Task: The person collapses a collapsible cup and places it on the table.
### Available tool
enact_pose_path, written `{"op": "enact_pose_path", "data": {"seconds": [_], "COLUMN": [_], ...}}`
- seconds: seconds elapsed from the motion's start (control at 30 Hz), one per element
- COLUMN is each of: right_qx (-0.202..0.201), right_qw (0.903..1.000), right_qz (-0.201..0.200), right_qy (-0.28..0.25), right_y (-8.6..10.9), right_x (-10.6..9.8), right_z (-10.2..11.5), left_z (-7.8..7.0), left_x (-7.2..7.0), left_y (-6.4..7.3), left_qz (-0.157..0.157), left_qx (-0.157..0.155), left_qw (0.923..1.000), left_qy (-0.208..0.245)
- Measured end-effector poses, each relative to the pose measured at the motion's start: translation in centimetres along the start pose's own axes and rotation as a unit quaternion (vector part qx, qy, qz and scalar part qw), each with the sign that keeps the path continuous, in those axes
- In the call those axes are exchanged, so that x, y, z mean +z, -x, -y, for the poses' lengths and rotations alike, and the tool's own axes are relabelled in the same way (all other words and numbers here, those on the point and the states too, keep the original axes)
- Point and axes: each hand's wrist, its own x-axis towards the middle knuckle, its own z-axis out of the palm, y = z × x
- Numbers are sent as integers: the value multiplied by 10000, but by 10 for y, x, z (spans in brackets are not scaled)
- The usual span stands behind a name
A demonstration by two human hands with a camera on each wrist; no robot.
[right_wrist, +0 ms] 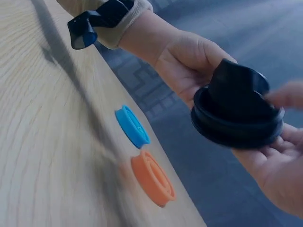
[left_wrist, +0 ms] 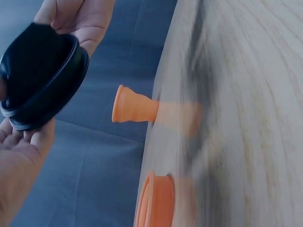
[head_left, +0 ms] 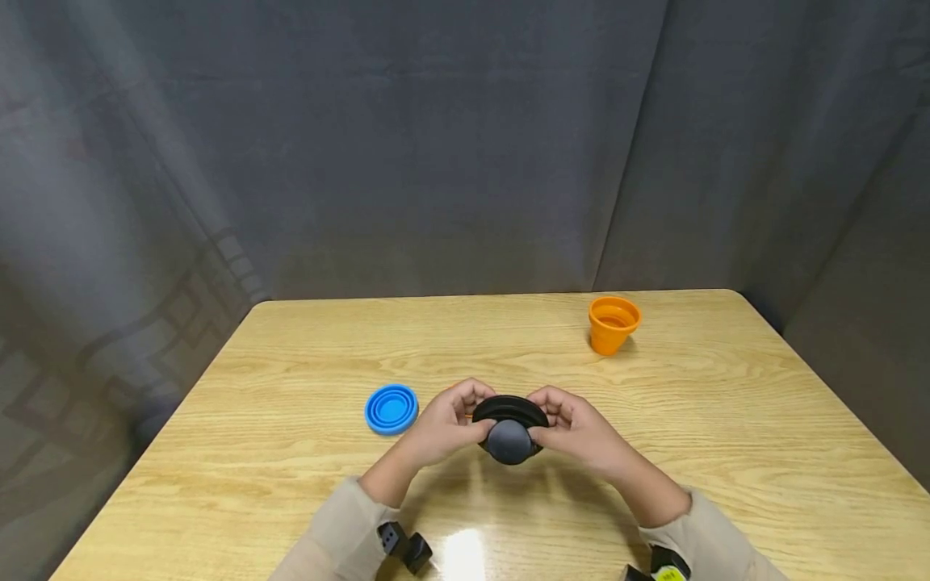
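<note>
A black collapsible cup (head_left: 511,411) is held up over the table between both hands, its round base facing the head camera. My left hand (head_left: 449,426) pinches one side of its rim, thumb beside the base. The opposite side is pinched by my right hand (head_left: 581,432) in the same way. In the right wrist view the black cup (right_wrist: 239,113) has a wide ringed rim, with part of its soft wall bent up in a fold. The left wrist view shows the same black cup (left_wrist: 45,78) tilted, fingers around its edge.
A blue collapsed cup (head_left: 391,409) lies flat left of the hands. An orange collapsed cup (right_wrist: 154,178) sits near it, mostly hidden behind my left hand in the head view. Farther back to the right stands an expanded orange cup (head_left: 613,324). Grey curtains (head_left: 436,145) hang behind the table.
</note>
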Motion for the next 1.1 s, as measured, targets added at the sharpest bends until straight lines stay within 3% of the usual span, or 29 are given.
{"op": "enact_pose_path", "data": {"seconds": [0.17,0.27,0.47,0.53,0.67,0.77,0.97,1.1], "right_qx": [-489,-388,-52,17,74,100,284,375], "right_qw": [9935,9969,9980,9960,9921,9904,9865,9837], "right_qz": [629,304,-628,-875,-1232,-1363,-1566,-1696], "right_qy": [-817,-608,22,151,206,197,398,463], "right_y": [1,1,0,0,1,2,1,0], "right_x": [-3,0,8,10,12,13,19,21], "right_z": [-3,-5,-5,-4,-3,-2,-1,1], "left_z": [-15,-23,-6,-2,4,6,5,-8], "left_x": [3,7,3,1,-2,-1,6,12], "left_y": [4,3,-2,-2,-1,-1,-2,1], "left_qz": [-344,-467,-483,-336,116,175,-420,-724], "left_qx": [26,-5,-86,-116,-108,-198,-407,-314], "left_qw": [9988,9973,9963,9984,9985,9960,9983,9964], "left_qy": [-354,-563,-703,-446,530,854,38,-296]}}
